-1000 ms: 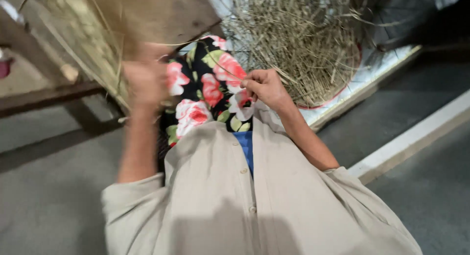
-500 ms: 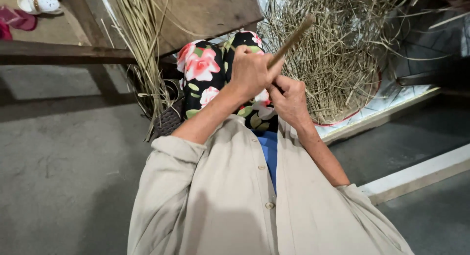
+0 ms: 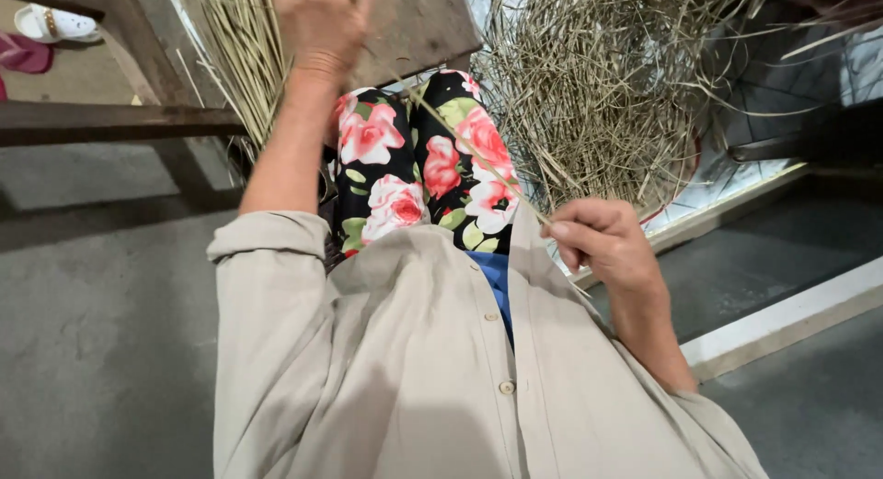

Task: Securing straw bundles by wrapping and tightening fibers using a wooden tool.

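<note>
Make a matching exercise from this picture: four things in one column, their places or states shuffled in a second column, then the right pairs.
1. left hand
2. right hand
3. loose straw heap
4. white sandal

a. far left on the floor
b. raised at the top edge
c. pinching a thin straw
d. piled right of the floral trousers

Pairs: 1-b, 2-c, 3-d, 4-a

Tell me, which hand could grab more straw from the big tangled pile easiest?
Probably the right hand. It sits low beside the tangled straw pile, though it already pinches a thin straw stalk. The left hand is raised on the other side, by the bundle of straight stalks near the wooden board.
</note>
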